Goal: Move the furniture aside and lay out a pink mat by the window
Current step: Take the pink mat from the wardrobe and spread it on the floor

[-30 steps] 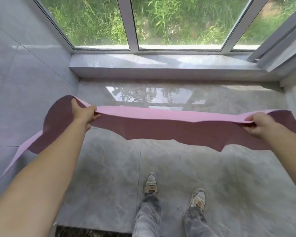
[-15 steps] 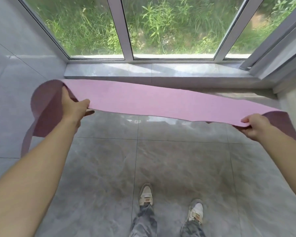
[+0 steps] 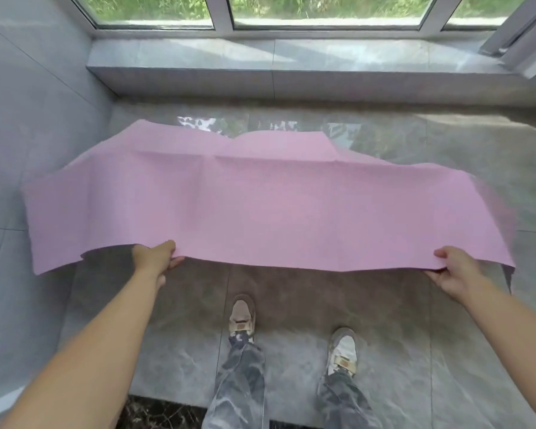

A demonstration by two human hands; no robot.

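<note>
— By the window (image 3: 322,10), above the grey marble-patterned tile floor (image 3: 291,351): we hold the thin pink rectangular mat (image 3: 260,205) spread in the air, its far edge rumpled and hanging near the low grey stone sill (image 3: 322,60), its near edge in our grip just ahead of our two pale sneakers (image 3: 242,317).

— And the hands?

— Our left hand (image 3: 155,258) has its fingers (image 3: 175,262) closed over the near edge, thumb on top; our right hand (image 3: 452,270) pinches the same edge near the mat's right corner. Both ends droop past the hands, the left end more so.

— No furniture in the way?

— None in view; the floor under the mat looks bare.

— So how do we set it down well?

— As we judge it, let the far edge touch first, parallel to the sill, then lower both hands together and draw back lightly so the creases pull flat. Keep the hands level, or the loose left end may fold under itself.
</note>
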